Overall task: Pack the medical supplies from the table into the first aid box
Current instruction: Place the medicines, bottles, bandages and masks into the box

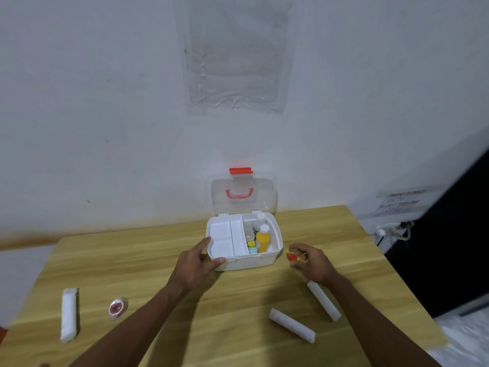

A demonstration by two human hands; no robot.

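The white first aid box (275,258) stands open at the far middle of the wooden table (158,260), its clear lid (243,194) upright against the wall. A white tray fills its left half; an orange bottle (262,241), a white bottle (259,221) and small packets lie in the right half. My left hand (197,263) grips the box's front left corner. My right hand (311,262) hovers just right of the box, pinching a small red-capped item (291,257). White gauze rolls lie at the left (68,313), front right (292,325) and right (324,300). A red-cored tape roll (118,307) sits left.
The table ends close on the right, with a dark cabinet (449,247) and a wall socket with cables (394,230) beyond it. The grey wall (132,102) rises directly behind the box.
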